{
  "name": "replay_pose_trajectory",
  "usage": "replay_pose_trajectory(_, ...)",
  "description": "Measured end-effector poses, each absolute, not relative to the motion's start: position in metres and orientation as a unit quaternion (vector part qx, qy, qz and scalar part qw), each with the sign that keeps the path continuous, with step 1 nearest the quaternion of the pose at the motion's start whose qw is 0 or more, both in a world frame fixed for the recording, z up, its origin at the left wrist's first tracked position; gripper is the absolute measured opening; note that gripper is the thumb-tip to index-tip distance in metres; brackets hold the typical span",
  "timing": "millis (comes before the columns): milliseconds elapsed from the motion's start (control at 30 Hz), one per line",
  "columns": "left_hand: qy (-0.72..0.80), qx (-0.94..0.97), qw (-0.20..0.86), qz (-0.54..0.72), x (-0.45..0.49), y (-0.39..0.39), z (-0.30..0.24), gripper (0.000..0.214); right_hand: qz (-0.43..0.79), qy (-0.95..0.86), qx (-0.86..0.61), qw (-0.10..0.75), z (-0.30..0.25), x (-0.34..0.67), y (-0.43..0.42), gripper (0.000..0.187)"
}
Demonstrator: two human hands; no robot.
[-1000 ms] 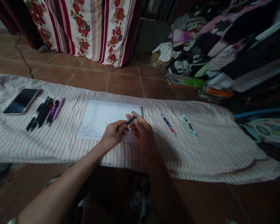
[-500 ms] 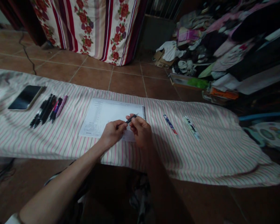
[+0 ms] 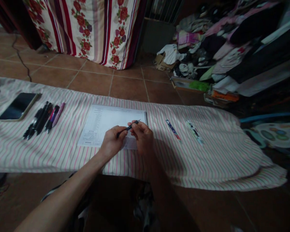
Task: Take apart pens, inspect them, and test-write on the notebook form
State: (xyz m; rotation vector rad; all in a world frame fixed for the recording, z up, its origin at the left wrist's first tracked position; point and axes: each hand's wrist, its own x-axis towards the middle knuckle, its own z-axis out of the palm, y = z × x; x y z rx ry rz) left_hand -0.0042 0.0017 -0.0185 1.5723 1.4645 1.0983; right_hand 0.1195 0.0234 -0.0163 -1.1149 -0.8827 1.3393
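Both my hands hold a black pen [image 3: 129,128] above the lower right part of a spiral notebook [image 3: 111,117]. My left hand [image 3: 111,140] pinches the pen's lower left end between thumb and fingers. Closed round its upper right end is my right hand [image 3: 143,135], and a thin tip pokes out past those fingers. The notebook lies flat, with its wire binding along the right edge and printed text down the left. To the right lie a dark patterned pen [image 3: 173,130] and a pale patterned pen [image 3: 194,132].
A striped cloth [image 3: 215,161] covers the low table. Several pens [image 3: 44,117] lie in a bunch at the left, beside a phone [image 3: 18,106]. Beyond the table hang a floral curtain [image 3: 99,32] and a heap of clothes [image 3: 207,42]. A paint palette [image 3: 277,133] is at the right.
The view has shifted slightly, so the table items sit further left. More of the pen shows between my hands, and both hands keep their hold on it.
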Motion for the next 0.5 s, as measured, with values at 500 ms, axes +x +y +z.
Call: replay_pose_trajectory(500, 0.598, 0.655, 0.225, 0.403, 0.0019, -0.0047, -0.0122, 0.015, 0.500, -0.403, -0.504, 0.577, -0.0188, 0.1146, 0.0247, 0.027)
